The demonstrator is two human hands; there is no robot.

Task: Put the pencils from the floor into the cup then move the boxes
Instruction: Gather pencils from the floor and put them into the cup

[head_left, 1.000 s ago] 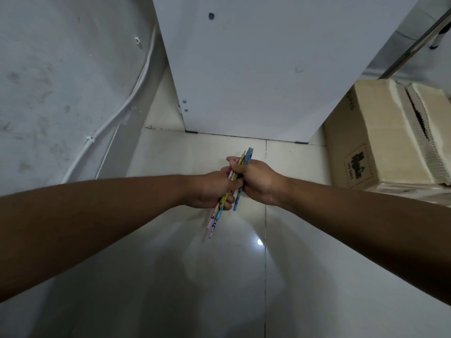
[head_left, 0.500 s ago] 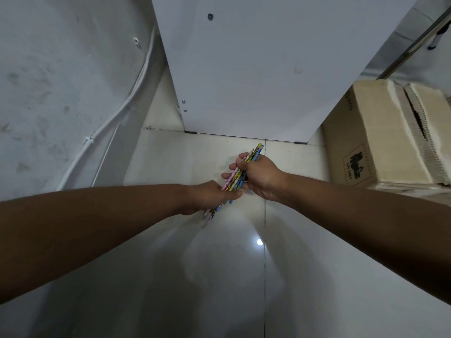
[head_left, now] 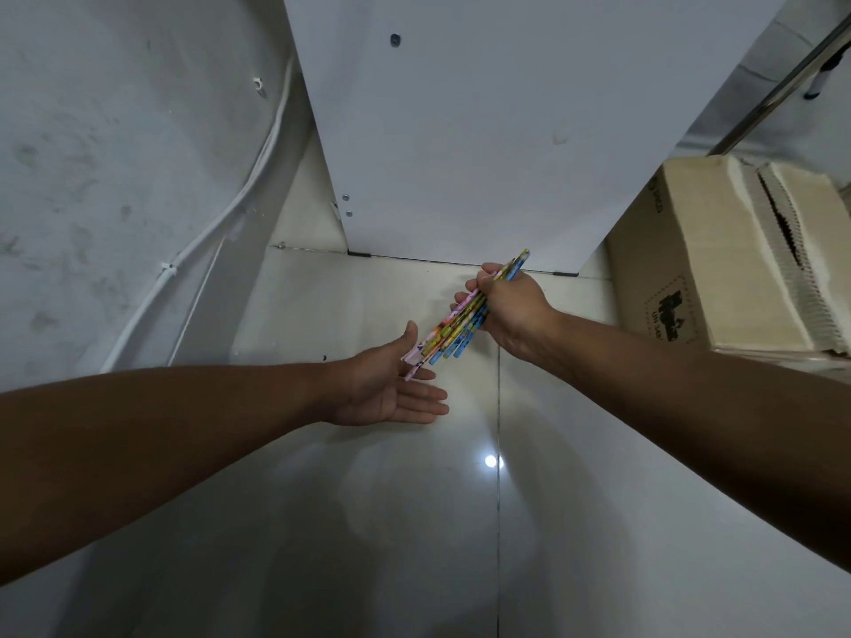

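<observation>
We see the pencils (head_left: 465, 317) above the floor (head_left: 368, 522), between the left hand (head_left: 391, 393) and right hand (head_left: 509, 308); the box (head_left: 718, 255) stands at the floor's right edge, beside the panel (head_left: 483, 131) behind.

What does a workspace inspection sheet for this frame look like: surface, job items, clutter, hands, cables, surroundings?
Surface: glossy tiled floor, with a light reflection.
Job's things: bundle of patterned pencils off the floor; cardboard box at right; no cup in view.
Clutter: nothing seen.
Grippers: right hand closed around the pencils; left hand open, palm up, under their lower ends.
Cables: white cable clipped along the left wall.
Surroundings: white cabinet panel ahead; metal rail at upper right.
</observation>
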